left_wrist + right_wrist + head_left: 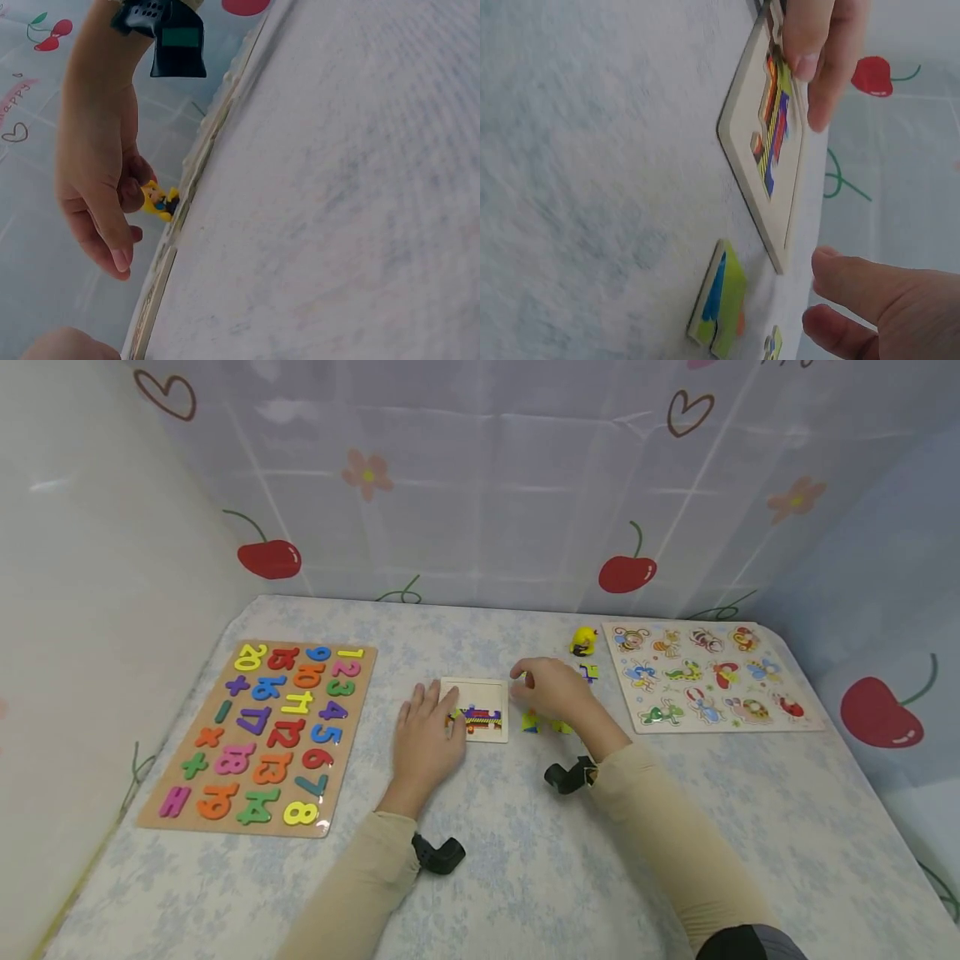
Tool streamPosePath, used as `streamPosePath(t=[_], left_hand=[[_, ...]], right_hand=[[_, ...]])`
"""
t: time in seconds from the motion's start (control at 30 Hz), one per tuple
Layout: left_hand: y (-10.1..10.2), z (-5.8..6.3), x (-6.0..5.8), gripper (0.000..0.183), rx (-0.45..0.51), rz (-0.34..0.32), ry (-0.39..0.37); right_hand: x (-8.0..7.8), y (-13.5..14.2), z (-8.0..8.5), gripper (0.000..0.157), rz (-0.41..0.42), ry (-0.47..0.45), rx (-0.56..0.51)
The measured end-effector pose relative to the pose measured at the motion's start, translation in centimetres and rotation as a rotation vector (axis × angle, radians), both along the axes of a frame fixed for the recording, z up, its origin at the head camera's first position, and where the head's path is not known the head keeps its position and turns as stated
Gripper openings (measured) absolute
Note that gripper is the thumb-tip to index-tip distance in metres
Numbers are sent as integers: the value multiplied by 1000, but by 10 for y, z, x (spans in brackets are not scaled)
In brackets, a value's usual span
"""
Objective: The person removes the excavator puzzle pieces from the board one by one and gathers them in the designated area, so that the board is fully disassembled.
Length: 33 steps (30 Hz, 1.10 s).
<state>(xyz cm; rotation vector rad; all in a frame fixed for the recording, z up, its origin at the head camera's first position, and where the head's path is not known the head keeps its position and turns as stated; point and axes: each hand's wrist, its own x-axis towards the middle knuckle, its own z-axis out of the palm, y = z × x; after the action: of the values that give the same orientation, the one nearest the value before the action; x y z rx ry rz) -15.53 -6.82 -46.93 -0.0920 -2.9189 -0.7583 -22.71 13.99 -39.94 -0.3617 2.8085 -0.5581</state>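
A small wooden puzzle board [491,693] lies mid-table, with colourful pieces set in its recess. My left hand [431,735] rests on its left side, fingers extended, and the fingertips touch the pieces in the right wrist view. Just right of the board, my right hand [555,687] hovers with bent fingers. A gap with nothing in it shows between its thumb and finger in the right wrist view. Below that hand lie a green and blue puzzle piece [724,300] and another green piece [561,727]. A yellow and purple piece [589,672] lies beyond it.
A number puzzle board [358,710] lies on the left of the table. On the right is an insect puzzle board [626,689]. A yellow toy figure [582,642] stands near the back, before a curtain printed with cherries [628,574].
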Motion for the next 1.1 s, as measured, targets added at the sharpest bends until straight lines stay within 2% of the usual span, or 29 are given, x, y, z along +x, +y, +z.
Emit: streamPosePath(t=[0.2,0.53,0.83,1.0,1.1], left_hand=[[1,0,-1,48,-60,-30,-22],[1,4,1,44,-80,-39,-36],[1,3,-1,45,-82,-38,-46],[1,2,-1,45,-79,-35,-46],[1,2,-1,45,-83,-33,-39]], right_hand=[[15,-8,-7,34,93,-29,-15],[28,-12,-15,33,129,8,-41],[31,-17,-19,28,125,29,-60],[28,-17,-22,25,107,-13,-115],[27,-16,-23,22,96,-42,-189]])
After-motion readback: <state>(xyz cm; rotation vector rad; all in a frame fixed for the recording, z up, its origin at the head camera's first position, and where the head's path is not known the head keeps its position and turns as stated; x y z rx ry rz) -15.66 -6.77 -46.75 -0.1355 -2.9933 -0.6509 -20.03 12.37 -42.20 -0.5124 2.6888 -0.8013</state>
